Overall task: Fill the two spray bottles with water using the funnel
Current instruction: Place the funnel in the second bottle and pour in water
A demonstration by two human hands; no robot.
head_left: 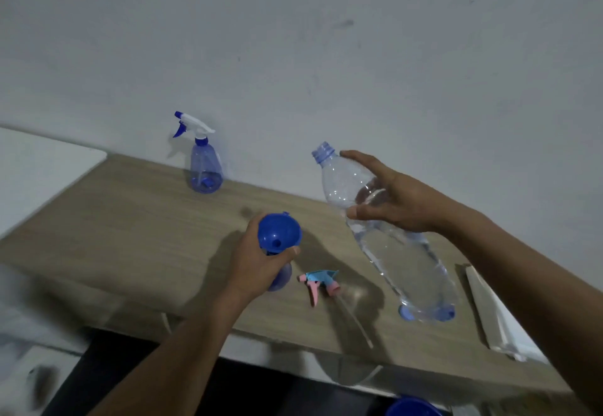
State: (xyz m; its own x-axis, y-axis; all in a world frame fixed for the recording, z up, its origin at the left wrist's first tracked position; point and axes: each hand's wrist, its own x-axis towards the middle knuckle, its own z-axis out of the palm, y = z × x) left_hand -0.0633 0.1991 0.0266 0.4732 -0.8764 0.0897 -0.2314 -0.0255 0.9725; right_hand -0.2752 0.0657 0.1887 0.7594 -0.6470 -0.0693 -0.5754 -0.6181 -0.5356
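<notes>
My left hand [257, 260] grips the neck of a blue spray bottle [282, 277] standing on the wooden table [130, 220]; a blue funnel [279, 231] sits in its mouth. Most of that bottle is hidden by my hand. My right hand [388, 198] holds a large clear water bottle [391, 242], uncapped, tilted with its mouth up and left, water in its lower part. A second blue spray bottle [206, 167] with a white and blue trigger head stands at the back near the wall. A pink and light-blue trigger head [318, 283] with its tube lies on the table between my hands.
A blue cap [406, 313] lies on the table beneath the water bottle's base. A white wall rises behind the table. A pale strip or board [489, 311] lies at the table's right end. A blue round object [412, 409] shows at the bottom edge.
</notes>
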